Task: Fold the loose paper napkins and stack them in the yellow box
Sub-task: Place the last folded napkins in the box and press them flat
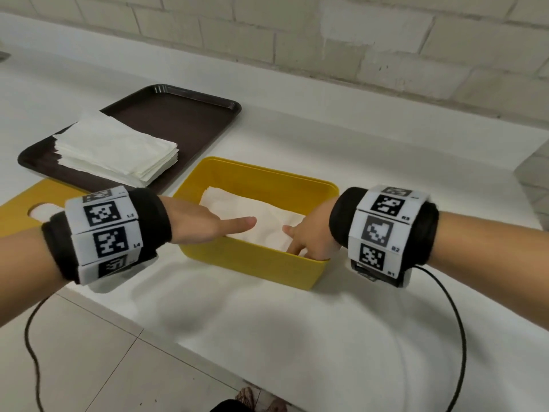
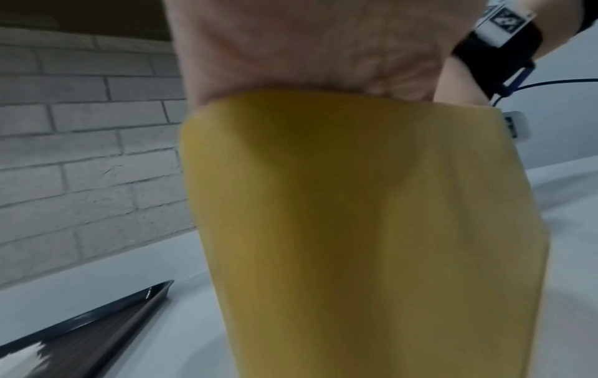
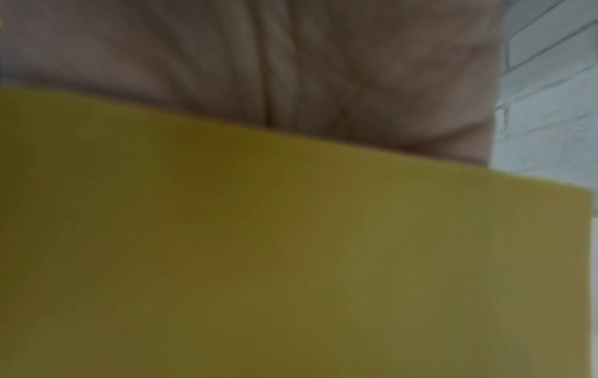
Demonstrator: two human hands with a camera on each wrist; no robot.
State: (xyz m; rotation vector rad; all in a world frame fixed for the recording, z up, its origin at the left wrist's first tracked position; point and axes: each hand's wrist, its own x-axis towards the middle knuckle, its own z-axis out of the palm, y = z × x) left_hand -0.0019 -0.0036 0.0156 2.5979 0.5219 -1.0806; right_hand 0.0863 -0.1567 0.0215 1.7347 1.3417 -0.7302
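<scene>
The yellow box (image 1: pixel 252 264) stands on the white counter with a white folded napkin (image 1: pixel 264 224) lying in it. My left hand (image 1: pixel 219 226) reaches in over the box's left rim, fingers straight and flat on the napkin. From the right, my right hand (image 1: pixel 306 239) dips into the near right corner, its fingers extended down onto the napkin's edge. Neither hand grips anything. Both wrist views are filled by the box wall (image 2: pixel 356 230) (image 3: pixel 291 255) under a blurred palm; the fingertips are hidden there.
A brown tray (image 1: pixel 184 120) at the back left carries a stack of white napkins (image 1: pixel 118 153). The yellow lid (image 1: pixel 15 215) lies at the left edge. A brick wall runs behind the counter. Cables hang from both wrists over the tiled floor.
</scene>
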